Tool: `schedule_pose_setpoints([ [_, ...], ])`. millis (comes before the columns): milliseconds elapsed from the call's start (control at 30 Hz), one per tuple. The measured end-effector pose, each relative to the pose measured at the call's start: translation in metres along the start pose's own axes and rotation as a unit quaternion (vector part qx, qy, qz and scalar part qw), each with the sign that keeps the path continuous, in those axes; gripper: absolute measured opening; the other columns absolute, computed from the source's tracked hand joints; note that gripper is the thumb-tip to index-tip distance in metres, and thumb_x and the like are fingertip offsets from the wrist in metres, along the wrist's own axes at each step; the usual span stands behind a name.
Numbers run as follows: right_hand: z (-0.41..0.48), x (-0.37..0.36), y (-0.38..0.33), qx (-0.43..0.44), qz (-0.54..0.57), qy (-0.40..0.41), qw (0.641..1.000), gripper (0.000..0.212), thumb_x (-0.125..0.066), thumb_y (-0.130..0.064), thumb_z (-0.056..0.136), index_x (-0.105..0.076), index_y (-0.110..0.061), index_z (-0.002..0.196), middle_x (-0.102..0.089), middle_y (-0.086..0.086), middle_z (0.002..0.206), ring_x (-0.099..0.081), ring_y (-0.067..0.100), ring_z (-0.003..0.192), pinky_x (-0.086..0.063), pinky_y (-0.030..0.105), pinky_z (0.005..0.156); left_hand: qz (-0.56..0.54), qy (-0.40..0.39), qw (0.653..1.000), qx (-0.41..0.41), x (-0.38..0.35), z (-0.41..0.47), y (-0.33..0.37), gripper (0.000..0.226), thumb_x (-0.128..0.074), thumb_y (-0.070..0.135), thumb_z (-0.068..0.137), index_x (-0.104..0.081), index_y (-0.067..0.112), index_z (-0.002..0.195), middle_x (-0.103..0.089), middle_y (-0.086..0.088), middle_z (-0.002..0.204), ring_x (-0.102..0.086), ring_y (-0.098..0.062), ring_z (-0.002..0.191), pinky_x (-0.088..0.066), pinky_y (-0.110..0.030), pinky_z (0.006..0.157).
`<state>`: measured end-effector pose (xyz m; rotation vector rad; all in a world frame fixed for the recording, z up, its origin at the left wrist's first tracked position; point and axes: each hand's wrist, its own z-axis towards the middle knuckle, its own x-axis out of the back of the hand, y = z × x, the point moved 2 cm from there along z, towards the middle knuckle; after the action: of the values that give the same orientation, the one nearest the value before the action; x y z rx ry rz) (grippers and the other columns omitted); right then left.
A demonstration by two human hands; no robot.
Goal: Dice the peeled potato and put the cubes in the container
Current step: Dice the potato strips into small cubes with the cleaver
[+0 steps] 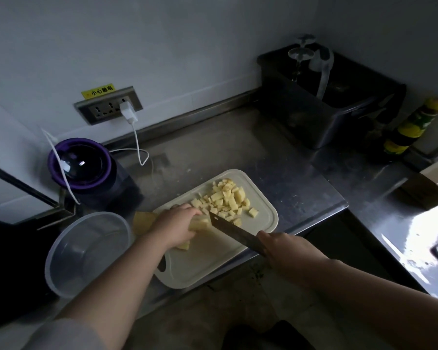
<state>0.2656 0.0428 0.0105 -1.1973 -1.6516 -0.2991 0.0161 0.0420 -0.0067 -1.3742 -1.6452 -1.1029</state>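
Step in hand, by my read: cross-cutting potato strips into cubes. To do it well, keep the left hand (177,223) fingertips tucked back w/ knuckles guiding the knife (232,229). Blade goes straight down, spacing even to match the cubes (228,200) on the board, hand sliding back a bit per cut. Blade sits v. close to the fingers, so go slow & steady and don't let the strips fan out. When done, prob. best to scrape the cubes along w/ the flat of the blade rather than grab handfuls.

Hands: left hand is curled over the potato (199,223), pressing it down mid-board. Right hand (283,251) is wrapped round the knife handle at the near-right edge of the cutting board (208,263). The blade points far-left, tip just beside the left fingers & at the potato's cut end; actual contact I can't tell.

Potato: the uncut part lies under & just right of the left hand. One slab (143,221) lies left of that hand, between it & the container (91,246), partly off the board. Cubes are heaped far-right on the board, beyond the blade, apart from both hands. Container stands left of the board, beside the left forearm, no cubes seen in it.
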Motion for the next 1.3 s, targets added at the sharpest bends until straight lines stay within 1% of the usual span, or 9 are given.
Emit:
schedule_pose_setpoints([
  [200, 0.007, -0.001, 0.012, -0.025, 0.001, 0.017, 1.0, 0.025, -0.047, -0.022, 0.101, -0.048, -0.027, 0.125, -0.065, -0.005, 0.106, -0.065, 0.009, 0.089, -0.058, 0.029, 0.079, 0.119, 0.003, 0.993, -0.024, -0.009, 0.013, 0.008, 0.04, -0.058, 0.019, 0.09, -0.053, 0.028, 0.129, -0.053, 0.006, 0.13, -0.056, -0.02, 0.112, -0.044, -0.033, 0.092],
  [333, 0.01, 0.0, 0.014, -0.038, 0.002, 0.02, 0.999, 0.021, -0.047, -0.024, 0.101, -0.048, -0.027, 0.122, -0.065, -0.004, 0.105, -0.065, 0.01, 0.087, -0.056, 0.024, 0.074, 0.134, 0.002, 0.991, -0.012, -0.009, 0.018, 0.011, 0.035, -0.061, 0.025, 0.088, -0.055, 0.025, 0.123, -0.058, 0.004, 0.121, -0.059, -0.022, 0.105, -0.047, -0.035, 0.086],
  [467, 0.009, -0.002, 0.012, -0.035, -0.001, 0.022, 0.999, 0.02, -0.045, -0.022, 0.102, -0.048, -0.025, 0.121, -0.064, -0.004, 0.103, -0.063, 0.009, 0.085, -0.05, 0.02, 0.066, 0.113, 0.01, 0.994, 0.001, -0.017, 0.013, 0.029, 0.033, -0.064, 0.031, 0.086, -0.056, 0.022, 0.117, -0.059, 0.002, 0.112, -0.059, -0.019, 0.097, -0.047, -0.032, 0.079],
  [600, 0.008, -0.007, 0.005, -0.033, 0.006, 0.023, 0.999, 0.021, -0.045, -0.021, 0.102, -0.048, -0.025, 0.122, -0.064, -0.003, 0.105, -0.065, 0.011, 0.089, -0.056, 0.028, 0.079, 0.059, 0.046, 0.997, 0.037, -0.041, 0.003, 0.046, 0.039, -0.065, 0.027, 0.087, -0.052, 0.02, 0.123, -0.055, 0.002, 0.119, -0.058, -0.017, 0.099, -0.049, -0.029, 0.079],
  [700, 0.009, -0.012, -0.001, -0.035, 0.009, 0.024, 0.999, 0.021, -0.043, -0.02, 0.102, -0.047, -0.024, 0.122, -0.064, -0.003, 0.104, -0.065, 0.012, 0.088, -0.057, 0.031, 0.08, 0.001, 0.078, 0.995, 0.06, -0.049, -0.002, 0.043, 0.043, -0.067, 0.024, 0.086, -0.052, 0.021, 0.126, -0.051, 0.001, 0.128, -0.057, -0.017, 0.108, -0.051, -0.029, 0.086],
  [867, 0.009, -0.016, -0.014, -0.034, 0.008, 0.025, 0.999, 0.029, -0.047, -0.018, 0.1, -0.044, -0.023, 0.129, -0.062, -0.002, 0.109, -0.065, 0.012, 0.089, -0.057, 0.03, 0.079, -0.06, 0.094, 0.988, 0.103, -0.051, -0.008, 0.038, 0.033, -0.064, 0.024, 0.089, -0.056, 0.022, 0.12, -0.056, 0.001, 0.12, -0.059, -0.015, 0.103, -0.05, -0.026, 0.081],
  [1000, 0.008, -0.021, -0.022, -0.036, 0.011, 0.026, 0.999, 0.033, -0.046, -0.015, 0.1, -0.041, -0.022, 0.131, -0.061, -0.001, 0.108, -0.065, 0.012, 0.088, -0.058, 0.03, 0.079, -0.073, 0.092, 0.985, 0.125, -0.051, -0.008, 0.038, 0.026, -0.063, 0.021, 0.089, -0.059, 0.02, 0.115, -0.059, -0.001, 0.116, -0.06, -0.015, 0.099, -0.052, -0.026, 0.08],
  [1200, 0.008, -0.026, -0.027, -0.039, 0.018, 0.024, 0.999, 0.036, -0.05, -0.016, 0.099, -0.04, -0.022, 0.133, -0.062, -0.001, 0.109, -0.065, 0.011, 0.087, -0.058, 0.029, 0.077, -0.053, 0.095, 0.986, 0.122, -0.051, -0.008, 0.041, 0.03, -0.061, 0.02, 0.091, -0.056, 0.017, 0.12, -0.057, -0.004, 0.122, -0.059, -0.016, 0.106, -0.049, -0.026, 0.084],
  [1300, 0.008, -0.024, -0.029, -0.041, 0.027, 0.02, 0.999, 0.035, -0.049, -0.016, 0.099, -0.04, -0.022, 0.132, -0.061, -0.001, 0.109, -0.065, 0.012, 0.088, -0.058, 0.029, 0.077, -0.06, 0.102, 0.984, 0.136, -0.052, -0.007, 0.043, 0.028, -0.061, 0.02, 0.091, -0.056, 0.017, 0.118, -0.058, -0.003, 0.119, -0.06, -0.016, 0.105, -0.048, -0.025, 0.082],
])
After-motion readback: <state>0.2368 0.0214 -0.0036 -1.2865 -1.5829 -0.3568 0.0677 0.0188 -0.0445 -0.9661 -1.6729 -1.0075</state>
